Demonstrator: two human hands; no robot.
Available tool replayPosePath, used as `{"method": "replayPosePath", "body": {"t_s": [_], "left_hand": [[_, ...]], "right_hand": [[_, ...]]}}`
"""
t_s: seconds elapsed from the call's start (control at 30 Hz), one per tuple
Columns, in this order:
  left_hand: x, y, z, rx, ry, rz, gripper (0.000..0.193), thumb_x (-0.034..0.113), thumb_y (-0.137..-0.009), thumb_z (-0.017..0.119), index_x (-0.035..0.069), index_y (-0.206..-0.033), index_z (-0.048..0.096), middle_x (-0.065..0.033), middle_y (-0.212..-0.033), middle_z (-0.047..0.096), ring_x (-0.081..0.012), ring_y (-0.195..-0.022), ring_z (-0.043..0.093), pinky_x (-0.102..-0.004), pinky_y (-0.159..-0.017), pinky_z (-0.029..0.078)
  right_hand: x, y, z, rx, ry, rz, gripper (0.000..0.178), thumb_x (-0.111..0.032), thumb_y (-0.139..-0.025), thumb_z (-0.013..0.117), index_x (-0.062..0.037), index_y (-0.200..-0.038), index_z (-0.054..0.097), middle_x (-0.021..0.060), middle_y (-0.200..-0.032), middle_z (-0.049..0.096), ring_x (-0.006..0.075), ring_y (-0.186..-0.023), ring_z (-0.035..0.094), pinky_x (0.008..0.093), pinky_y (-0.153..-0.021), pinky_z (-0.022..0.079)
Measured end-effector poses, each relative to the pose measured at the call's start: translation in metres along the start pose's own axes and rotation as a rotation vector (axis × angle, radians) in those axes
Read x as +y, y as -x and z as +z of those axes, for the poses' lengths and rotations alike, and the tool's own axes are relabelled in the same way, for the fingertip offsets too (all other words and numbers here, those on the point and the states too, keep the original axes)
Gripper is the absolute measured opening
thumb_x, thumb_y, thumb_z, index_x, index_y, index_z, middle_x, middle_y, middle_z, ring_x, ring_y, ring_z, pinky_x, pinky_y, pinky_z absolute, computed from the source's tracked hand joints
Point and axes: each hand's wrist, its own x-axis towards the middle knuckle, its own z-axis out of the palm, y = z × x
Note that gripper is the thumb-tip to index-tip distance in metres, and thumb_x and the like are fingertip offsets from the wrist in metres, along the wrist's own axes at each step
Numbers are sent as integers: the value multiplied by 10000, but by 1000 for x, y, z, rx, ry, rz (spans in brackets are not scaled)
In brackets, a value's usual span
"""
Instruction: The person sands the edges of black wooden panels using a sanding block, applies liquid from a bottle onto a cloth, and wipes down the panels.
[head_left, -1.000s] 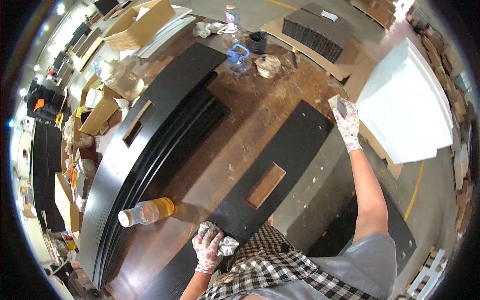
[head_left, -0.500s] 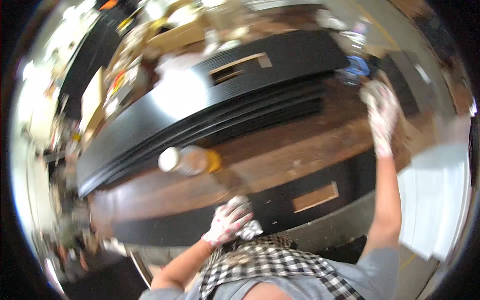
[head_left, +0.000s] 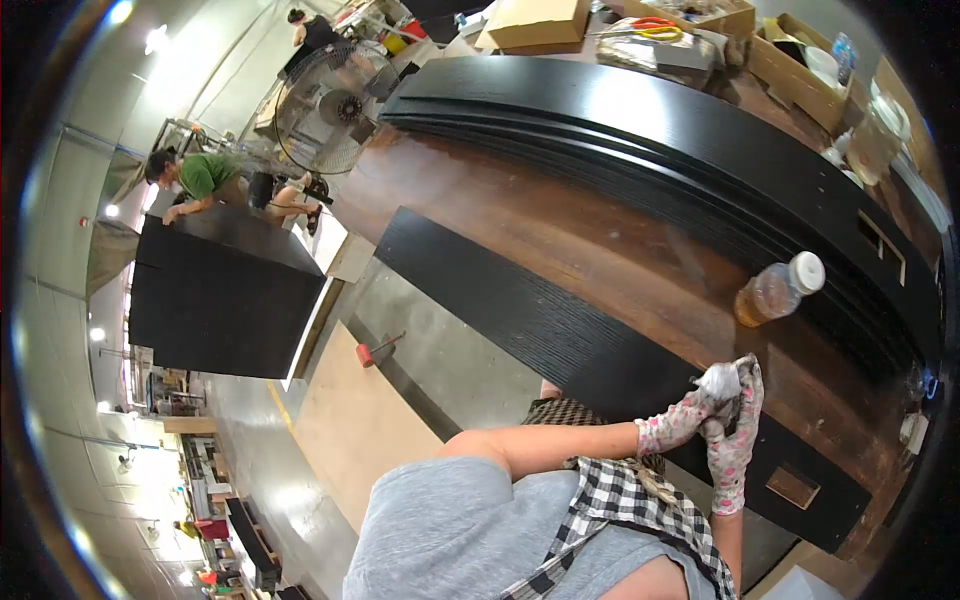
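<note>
My left hand (head_left: 672, 426) and my right hand (head_left: 733, 455) meet over a long black board (head_left: 560, 335). Both wear white gloves with pink spots. Between them is a crumpled whitish wad of cloth (head_left: 718, 383); the left hand's fingers close on its lower side and the right hand's fingers press against its other side. Just beyond my hands, a clear bottle (head_left: 772, 296) with a white cap and some amber liquid stands on the brown worktable (head_left: 640, 245). A rectangular cutout (head_left: 793, 488) shows in the board near my right forearm.
Stacked black boards (head_left: 690, 125) lie along the table's far side. Behind them are cardboard boxes (head_left: 797, 75), yellow-handled scissors (head_left: 655, 28) and a clear jar (head_left: 880, 140). To the left, a person in green (head_left: 205, 178) holds a large black panel (head_left: 220, 290), near a fan (head_left: 335, 105).
My view has swung left. My right hand has come back from the table's far right side to join my left hand at the wad, which my left hand held before.
</note>
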Motion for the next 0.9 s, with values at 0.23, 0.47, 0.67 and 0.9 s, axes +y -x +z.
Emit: {"method": "replayPosePath", "body": {"t_s": [0.23,0.47,0.67,0.9], "left_hand": [[151,66,-110,-66,-1070,333,589,257,-863,620,49,-1376,419,-186,-1345,488,-359,-1294,409,-466,-1081,318],[191,140,-256,-224,-1389,386,381,209,-831,636,86,-1188,579,-121,-1213,578,-320,-1235,476,-472,-1049,355],[201,135,-248,-405,-1272,193,299,244,-838,581,107,-1100,623,-91,-1154,605,-285,-1061,565,-405,-907,455],[142,137,-253,-348,-1056,185,261,203,-764,622,78,-993,644,-120,-1056,611,-308,-1009,566,-413,-864,453]], "right_hand": [[-5,-11,79,285,-288,167,247,5,-909,472,23,-1141,556,102,-1067,591,149,-921,588,281,-808,483],[-39,-50,192,-285,870,-32,438,-255,-847,525,-100,-1253,582,136,-1398,451,353,-1388,264,519,-1138,142],[-78,-165,345,-580,581,-394,425,-246,-860,526,-64,-1242,566,153,-1378,468,344,-1338,347,488,-1135,202],[-131,-250,554,-474,463,-685,392,-278,-882,504,-66,-1202,586,128,-1326,507,347,-1289,389,489,-1102,254]]}}
